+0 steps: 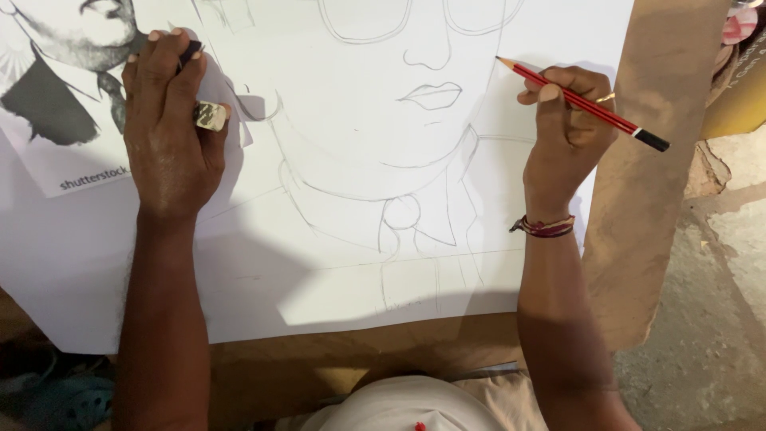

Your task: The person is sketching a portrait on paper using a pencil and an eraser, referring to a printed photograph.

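Note:
A large white sheet (335, 263) with a pencil outline portrait lies on a brown board (654, 160). My right hand (566, 128) grips a red pencil with a black end (590, 102), its tip touching the sheet by the drawn jaw line. My left hand (169, 120) rests on the sheet's upper left, holding a small whitish eraser (211, 116) and a dark thin object (190, 53) between its fingers. A printed black-and-white reference portrait (56, 104) lies partly under that hand.
Rough grey ground (710, 319) runs along the right of the board. A teal sandal-like object (72, 403) sits at the lower left. My pale clothing (407, 407) shows at the bottom. A yellowish object (738, 104) lies at the upper right.

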